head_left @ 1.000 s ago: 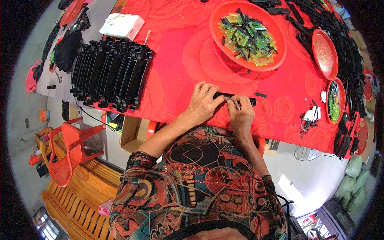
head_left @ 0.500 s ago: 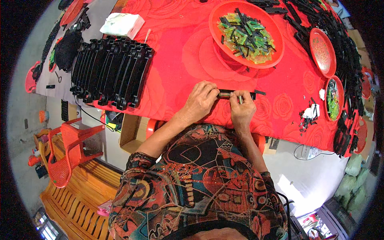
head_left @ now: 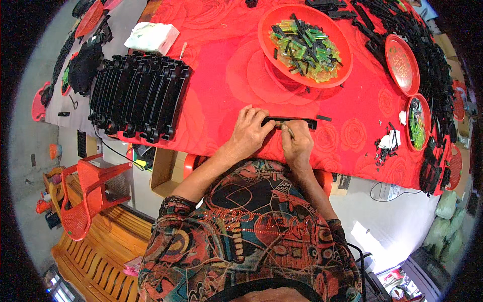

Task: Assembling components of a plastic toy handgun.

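A long black plastic bar (head_left: 308,122) lies on the red cloth in front of me. My left hand (head_left: 246,133) holds its left end, fingers closed over it. In my right hand (head_left: 298,147) is a thin pen-like tool (head_left: 290,131), pinched between the fingers, its tip over the middle of the bar, close to my left thumb. Whether the tip touches the bar is too small to tell. A short black strip (head_left: 324,118) rests just beyond the bar's right end.
A red bowl (head_left: 260,43) of green, yellow and black strips stands ahead. At left are a row of black slatted parts (head_left: 141,95) and a white tissue pack (head_left: 151,37). Two small red plates (head_left: 401,65) and heaped black parts (head_left: 427,60) lie at right.
My right hand with the pen-like tool has shifted slightly left, nearer my left thumb, and more of the bar's right end shows. My left hand still holds the bar.
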Demonstrator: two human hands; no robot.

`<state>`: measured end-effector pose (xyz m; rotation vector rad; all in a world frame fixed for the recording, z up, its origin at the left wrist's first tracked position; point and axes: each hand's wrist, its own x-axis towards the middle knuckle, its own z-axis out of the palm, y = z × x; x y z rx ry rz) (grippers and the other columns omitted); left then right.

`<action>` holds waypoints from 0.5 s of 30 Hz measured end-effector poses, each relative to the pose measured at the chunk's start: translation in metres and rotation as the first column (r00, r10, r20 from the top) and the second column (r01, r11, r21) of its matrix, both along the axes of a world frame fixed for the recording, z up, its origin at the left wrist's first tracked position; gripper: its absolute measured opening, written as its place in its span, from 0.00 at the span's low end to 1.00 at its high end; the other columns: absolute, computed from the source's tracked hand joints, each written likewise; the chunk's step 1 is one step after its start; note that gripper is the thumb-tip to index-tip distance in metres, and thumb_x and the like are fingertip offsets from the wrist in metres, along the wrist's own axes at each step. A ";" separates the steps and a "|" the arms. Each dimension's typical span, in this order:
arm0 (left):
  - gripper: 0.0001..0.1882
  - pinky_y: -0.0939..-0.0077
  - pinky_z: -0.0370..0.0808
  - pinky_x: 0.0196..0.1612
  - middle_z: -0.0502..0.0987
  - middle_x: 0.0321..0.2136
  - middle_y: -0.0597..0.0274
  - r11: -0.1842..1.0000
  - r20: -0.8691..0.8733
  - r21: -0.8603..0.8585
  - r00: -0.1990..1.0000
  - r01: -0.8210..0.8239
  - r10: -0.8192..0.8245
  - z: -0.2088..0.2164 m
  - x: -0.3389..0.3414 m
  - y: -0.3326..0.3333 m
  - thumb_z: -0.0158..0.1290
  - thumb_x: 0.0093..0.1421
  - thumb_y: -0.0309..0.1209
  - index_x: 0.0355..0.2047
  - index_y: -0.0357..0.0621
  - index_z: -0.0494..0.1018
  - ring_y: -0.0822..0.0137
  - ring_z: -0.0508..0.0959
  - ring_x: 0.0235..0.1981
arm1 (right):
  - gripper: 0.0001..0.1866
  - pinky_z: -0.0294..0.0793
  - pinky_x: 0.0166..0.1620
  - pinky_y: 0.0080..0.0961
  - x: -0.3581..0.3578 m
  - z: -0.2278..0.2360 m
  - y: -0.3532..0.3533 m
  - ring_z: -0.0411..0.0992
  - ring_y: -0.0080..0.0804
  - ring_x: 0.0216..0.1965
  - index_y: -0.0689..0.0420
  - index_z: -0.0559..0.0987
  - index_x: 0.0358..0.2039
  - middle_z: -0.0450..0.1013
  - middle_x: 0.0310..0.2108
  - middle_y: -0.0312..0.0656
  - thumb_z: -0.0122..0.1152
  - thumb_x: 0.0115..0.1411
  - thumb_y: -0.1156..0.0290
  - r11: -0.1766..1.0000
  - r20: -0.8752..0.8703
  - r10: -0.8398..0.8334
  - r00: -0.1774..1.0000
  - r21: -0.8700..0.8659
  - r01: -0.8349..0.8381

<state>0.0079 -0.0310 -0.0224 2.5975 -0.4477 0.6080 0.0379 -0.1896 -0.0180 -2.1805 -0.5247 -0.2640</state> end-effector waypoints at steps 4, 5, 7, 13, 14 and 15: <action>0.10 0.59 0.65 0.47 0.70 0.37 0.56 1.000 -0.006 -0.006 1.000 0.002 -0.002 0.001 -0.001 0.002 0.51 0.48 0.27 0.33 0.43 0.74 0.56 0.69 0.41 | 0.05 0.71 0.24 0.33 0.000 0.005 -0.002 0.71 0.41 0.25 0.57 0.75 0.31 0.69 0.31 0.43 0.57 0.51 0.75 0.988 0.002 0.069 0.998 -0.138 -0.068; 0.10 0.60 0.65 0.46 0.70 0.37 0.55 1.000 -0.011 -0.010 1.000 0.002 -0.002 0.001 -0.001 0.002 0.51 0.48 0.27 0.33 0.43 0.74 0.56 0.69 0.41 | 0.05 0.71 0.24 0.33 0.000 0.004 -0.003 0.71 0.41 0.25 0.57 0.75 0.31 0.69 0.31 0.43 0.57 0.51 0.75 0.988 0.002 0.070 0.998 -0.137 -0.069; 0.10 0.61 0.65 0.46 0.70 0.37 0.55 1.000 -0.021 0.002 1.000 -0.002 0.002 0.002 -0.001 0.001 0.51 0.48 0.27 0.33 0.43 0.74 0.56 0.69 0.41 | 0.06 0.71 0.24 0.34 0.003 0.000 -0.005 0.72 0.41 0.26 0.56 0.75 0.32 0.69 0.31 0.42 0.57 0.51 0.75 0.993 0.019 0.106 0.994 -0.056 -0.105; 0.09 0.62 0.65 0.45 0.70 0.37 0.55 1.000 -0.042 0.006 0.999 0.006 -0.005 0.004 0.000 0.002 0.50 0.48 0.27 0.32 0.42 0.73 0.56 0.69 0.41 | 0.06 0.72 0.29 0.32 0.002 0.013 -0.005 0.72 0.43 0.29 0.57 0.75 0.32 0.70 0.32 0.44 0.56 0.52 0.76 0.980 -0.095 0.111 0.989 -0.155 -0.124; 0.09 0.63 0.65 0.44 0.70 0.37 0.56 1.000 -0.035 0.019 0.999 0.003 -0.003 0.005 0.000 0.002 0.50 0.49 0.27 0.32 0.42 0.73 0.57 0.69 0.41 | 0.06 0.72 0.29 0.32 0.002 0.015 -0.005 0.72 0.43 0.29 0.57 0.75 0.32 0.70 0.32 0.44 0.56 0.52 0.76 0.980 -0.095 0.109 0.990 -0.156 -0.123; 0.09 0.63 0.65 0.44 0.70 0.37 0.56 1.000 -0.034 0.020 0.999 0.003 -0.003 0.004 0.000 0.002 0.50 0.49 0.27 0.32 0.42 0.73 0.57 0.69 0.41 | 0.06 0.72 0.29 0.32 0.003 0.017 -0.005 0.72 0.43 0.29 0.57 0.75 0.32 0.70 0.32 0.44 0.56 0.52 0.76 0.973 -0.109 0.119 0.987 -0.185 -0.138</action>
